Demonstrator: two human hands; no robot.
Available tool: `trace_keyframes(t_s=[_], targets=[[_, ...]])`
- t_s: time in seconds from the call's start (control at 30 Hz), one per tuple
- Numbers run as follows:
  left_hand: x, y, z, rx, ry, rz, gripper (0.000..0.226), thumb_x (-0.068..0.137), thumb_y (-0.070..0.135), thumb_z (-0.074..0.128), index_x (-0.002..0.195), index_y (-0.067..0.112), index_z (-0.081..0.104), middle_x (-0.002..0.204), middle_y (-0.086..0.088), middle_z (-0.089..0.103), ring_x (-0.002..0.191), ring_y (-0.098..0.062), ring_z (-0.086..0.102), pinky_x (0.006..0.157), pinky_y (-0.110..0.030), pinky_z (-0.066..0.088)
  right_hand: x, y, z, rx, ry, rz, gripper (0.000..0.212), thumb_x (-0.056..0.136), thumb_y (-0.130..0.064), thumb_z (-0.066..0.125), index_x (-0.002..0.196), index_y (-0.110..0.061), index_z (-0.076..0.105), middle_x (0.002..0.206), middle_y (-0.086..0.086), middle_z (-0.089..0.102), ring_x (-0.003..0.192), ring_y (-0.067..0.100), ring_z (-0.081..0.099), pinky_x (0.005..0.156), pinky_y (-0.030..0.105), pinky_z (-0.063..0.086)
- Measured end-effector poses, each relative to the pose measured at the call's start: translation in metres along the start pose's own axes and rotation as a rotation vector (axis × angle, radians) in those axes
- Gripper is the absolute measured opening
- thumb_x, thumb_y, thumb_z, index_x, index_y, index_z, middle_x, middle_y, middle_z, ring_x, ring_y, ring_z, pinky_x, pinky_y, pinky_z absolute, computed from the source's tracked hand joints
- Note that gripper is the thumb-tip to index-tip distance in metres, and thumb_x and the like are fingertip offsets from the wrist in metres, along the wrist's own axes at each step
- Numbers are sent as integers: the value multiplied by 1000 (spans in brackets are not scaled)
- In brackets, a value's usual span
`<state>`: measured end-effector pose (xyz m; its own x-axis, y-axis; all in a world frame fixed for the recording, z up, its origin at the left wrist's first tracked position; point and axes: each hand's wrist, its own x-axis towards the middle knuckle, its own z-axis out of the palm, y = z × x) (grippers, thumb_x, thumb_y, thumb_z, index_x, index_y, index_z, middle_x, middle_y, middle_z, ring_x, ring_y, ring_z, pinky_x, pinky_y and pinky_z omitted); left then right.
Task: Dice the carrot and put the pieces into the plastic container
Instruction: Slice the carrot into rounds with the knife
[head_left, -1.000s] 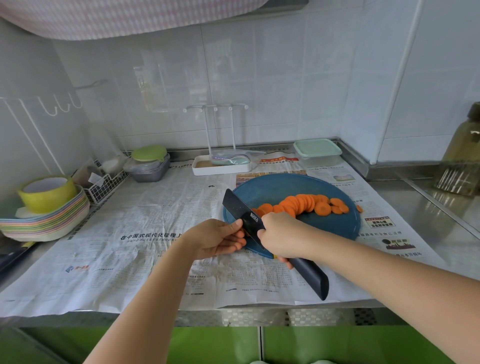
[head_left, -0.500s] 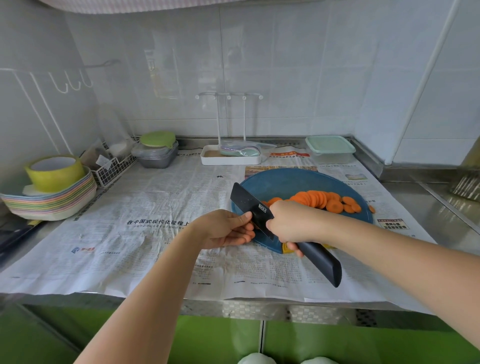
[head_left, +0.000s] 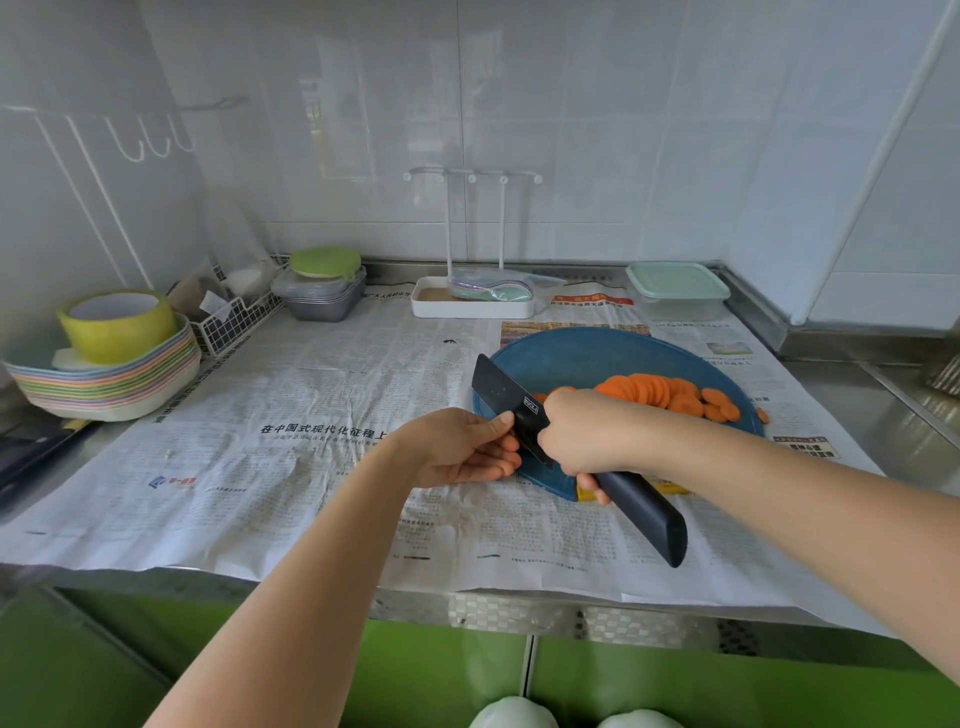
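Orange carrot slices (head_left: 670, 392) lie in an overlapping row on the round blue cutting board (head_left: 582, 358). My right hand (head_left: 587, 436) grips the handle of a black knife (head_left: 506, 397), whose blade points up and left over the board's left edge. My left hand (head_left: 462, 447) is beside the blade with its thumb tip against the blade's flat side and its fingers loosely curled below. Whether it holds anything is hidden. The plastic container (head_left: 675, 293) with a mint lid stands shut at the back right, apart from both hands.
Newspaper (head_left: 291, 415) covers the steel counter. A stack of pastel plates with a yellow bowl (head_left: 111, 358) sits far left, by a wire basket (head_left: 234, 317). A grey tub with a green lid (head_left: 322, 286) and a white tray rack (head_left: 472, 301) stand at the back.
The view has shifted slightly, so the counter sits a little differently in frame. Both hands and the knife keep nearly the same pose at the board's left edge.
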<state>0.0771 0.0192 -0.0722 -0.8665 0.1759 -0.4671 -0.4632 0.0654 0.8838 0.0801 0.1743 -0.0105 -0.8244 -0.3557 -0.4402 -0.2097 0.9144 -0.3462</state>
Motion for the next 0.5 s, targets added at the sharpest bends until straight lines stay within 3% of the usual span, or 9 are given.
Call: trace_keyframes(t_s=[0.07,0.17,0.37,0.43,0.5], targets=[[0,0,0,-10,1,5,31,93,33,54,82,5,61,67,-5,66,55,-8,65,50,-15,51,0,-1,-2,10,-5,1,20,92,3,40,73,-2,43,35,7,49,35,21,49,36,27,46],[0,-1,-1,-15,3,10,32,94,33,52,81,5,60,67,-6,65,54,-8,64,50,-15,51,-4,-2,-8,70,-10,-11,16,91,2,38,77,1,46,51,12,52,30,17,45,35,23,46],[2,-1,0,-16,1,16,33,95,33,51,81,4,60,65,-6,66,55,-9,65,52,-16,53,2,-1,-9,122,-34,-6,16,94,-2,36,81,-3,45,61,10,50,34,13,44,35,20,44],[3,-1,-1,-12,3,17,34,95,34,51,82,4,61,66,-6,67,56,-9,65,52,-16,53,7,-1,-6,109,-32,-8,16,94,-3,37,83,-1,48,63,12,53,39,18,49,41,26,50],[3,-2,-1,-5,0,14,34,95,34,52,83,3,61,66,-6,67,55,-9,65,52,-16,53,11,0,1,90,-13,4,15,95,-5,39,94,2,51,71,17,58,56,29,57,59,41,58]])
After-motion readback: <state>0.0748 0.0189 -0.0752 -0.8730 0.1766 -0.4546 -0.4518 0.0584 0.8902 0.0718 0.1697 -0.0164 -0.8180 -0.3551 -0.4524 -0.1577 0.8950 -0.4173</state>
